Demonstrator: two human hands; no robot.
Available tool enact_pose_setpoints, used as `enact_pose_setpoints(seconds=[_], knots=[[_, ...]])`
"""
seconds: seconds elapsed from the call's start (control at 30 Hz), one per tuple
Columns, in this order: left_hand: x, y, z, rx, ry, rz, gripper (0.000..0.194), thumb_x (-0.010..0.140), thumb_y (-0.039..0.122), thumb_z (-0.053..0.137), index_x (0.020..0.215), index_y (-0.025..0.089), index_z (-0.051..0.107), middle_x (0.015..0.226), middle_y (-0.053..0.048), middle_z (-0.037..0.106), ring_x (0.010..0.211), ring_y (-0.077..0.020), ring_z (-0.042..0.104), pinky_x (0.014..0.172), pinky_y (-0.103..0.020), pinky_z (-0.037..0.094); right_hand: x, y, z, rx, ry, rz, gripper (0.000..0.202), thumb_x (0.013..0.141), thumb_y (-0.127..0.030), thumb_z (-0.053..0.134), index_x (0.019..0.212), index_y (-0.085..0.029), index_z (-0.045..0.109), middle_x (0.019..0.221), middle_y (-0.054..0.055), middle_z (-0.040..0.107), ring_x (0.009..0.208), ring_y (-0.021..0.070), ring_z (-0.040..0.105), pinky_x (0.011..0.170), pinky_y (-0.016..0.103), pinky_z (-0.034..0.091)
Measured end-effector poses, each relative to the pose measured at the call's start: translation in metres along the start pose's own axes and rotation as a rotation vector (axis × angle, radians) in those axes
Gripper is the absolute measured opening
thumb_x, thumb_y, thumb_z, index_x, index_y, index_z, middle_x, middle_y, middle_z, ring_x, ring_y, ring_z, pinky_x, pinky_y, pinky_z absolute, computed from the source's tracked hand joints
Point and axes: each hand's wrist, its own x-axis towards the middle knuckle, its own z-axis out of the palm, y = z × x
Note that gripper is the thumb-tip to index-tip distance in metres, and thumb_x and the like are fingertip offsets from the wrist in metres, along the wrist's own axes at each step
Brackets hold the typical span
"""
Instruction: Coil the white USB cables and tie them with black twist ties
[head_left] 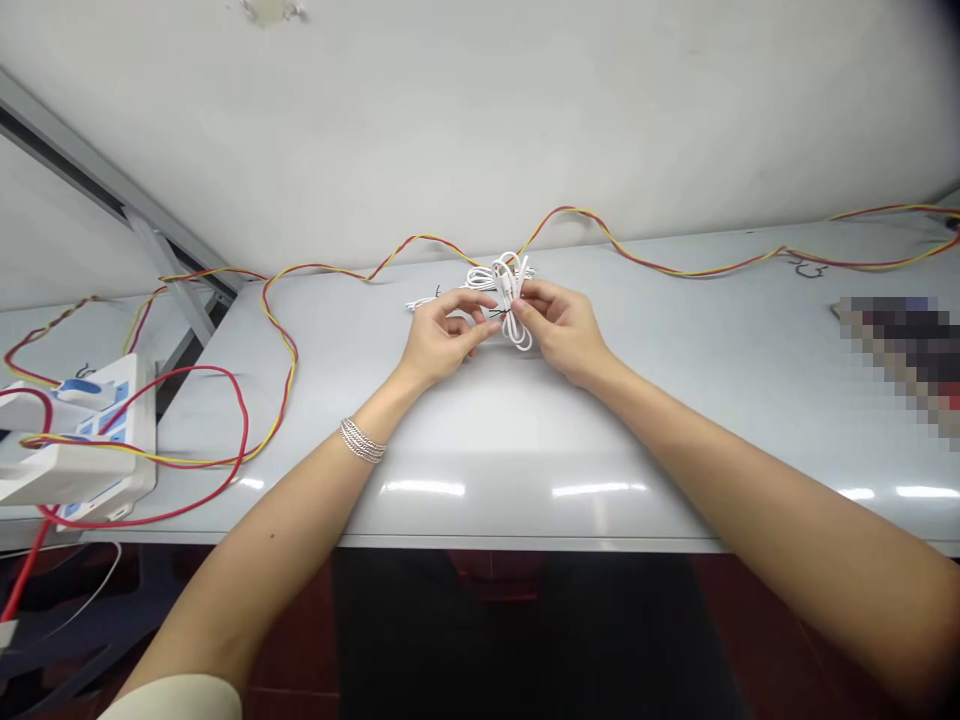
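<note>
A coiled white cable (516, 328) is held upright above the grey tabletop, its loops gathered at the middle. My right hand (562, 325) pinches it from the right between thumb and fingers. A thin black twist tie (500, 312) crosses the waist of the coil. From the left, the thumb and forefinger of my left hand (450, 335) close on the loose end of that tie; its other fingers are curled. Just behind my hands lie more white cable coils (478, 278), partly hidden by the held one.
A twisted red and yellow wire (420, 238) runs along the back of the table (480, 440) by the wall. To the left stands a white power strip (139, 400) with plugs and a red cord (241, 400). Black twist ties (810, 270) lie at right, near a pixelated object (907, 350).
</note>
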Motion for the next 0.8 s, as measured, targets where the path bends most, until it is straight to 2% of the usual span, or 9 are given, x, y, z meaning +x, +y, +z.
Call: enact_pose_setpoints(seconds=[0.2,0.47,0.7,0.8], knots=[[0.0014,-0.0012,0.0017,0.054,0.071,0.023,0.028,0.075,0.038,0.084,0.09,0.017,0.076,0.089,-0.004,0.072,0.045,-0.0033,0.05,0.042,-0.019,0.042,0.0005,0.0011,-0.0001,-0.012,-0.026,0.003,0.053,0.073,-0.065,0.079,0.1,-0.021,0.07,0.1,0.008,0.073,0.094,0.0239,0.067,0.086,0.038,0.053],[0.0025,-0.0043,0.0018,0.067,0.093,0.035,0.022,0.077,0.035,0.081,0.086,0.015,0.076,0.095,-0.006,0.073,0.045,-0.0041,0.052,0.042,-0.021,0.043,-0.0003,-0.0012,-0.0001,-0.053,-0.01,-0.038,0.047,0.076,-0.061,0.079,0.1,-0.022,0.07,0.098,0.007,0.073,0.095,0.0235,0.066,0.085,0.036,0.052],[0.003,-0.0064,0.0023,0.069,0.108,0.044,0.023,0.078,0.037,0.081,0.08,0.015,0.074,0.089,-0.005,0.071,0.046,-0.0045,0.051,0.042,-0.023,0.043,-0.0018,-0.0012,-0.0006,-0.14,-0.012,-0.073,0.042,0.082,-0.058,0.075,0.102,-0.021,0.07,0.095,0.006,0.073,0.091,0.0216,0.066,0.084,0.034,0.051],[0.0028,-0.0047,0.0026,0.049,0.103,0.007,0.028,0.075,0.04,0.083,0.077,0.015,0.072,0.085,-0.004,0.071,0.044,-0.0051,0.05,0.041,-0.023,0.04,-0.0032,-0.0022,-0.0011,-0.209,-0.012,-0.101,0.037,0.085,-0.052,0.073,0.103,-0.02,0.071,0.094,0.006,0.074,0.088,0.0211,0.066,0.082,0.034,0.05]])
